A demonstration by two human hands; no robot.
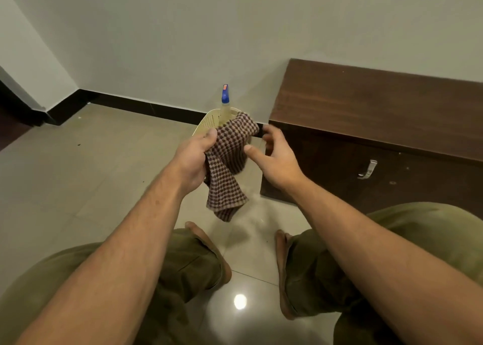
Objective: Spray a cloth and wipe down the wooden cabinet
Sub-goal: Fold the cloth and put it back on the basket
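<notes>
Crouched on the tiled floor [78, 177], feet either side of a light reflection.

Left hand [194, 159]: fingers curled round a bunched upper part of the checked cloth [230, 161], firm hold. The rest hangs free below the fist. I judge this leaves a loose face to wet and later fold.

Right hand [277, 161]: holding nothing, fingers spread and slightly curved, thumb tip just beside the cloth's edge. Cannot tell if it touches; the fingertips are blurred. It looks placed either to help spread the cloth or to go for the sprayer.

Spray bottle [225, 96]: upright in a cream perforated basket [207, 122] against the wall, directly behind the cloth, blue nozzle showing above it. Untouched by either hand.

Wooden cabinet [366, 114]: low, dark, on my right, metal handle [368, 169] on its front. Close to my right forearm, so wiping needs little shifting.

Judgement: spraying not yet done.
</notes>
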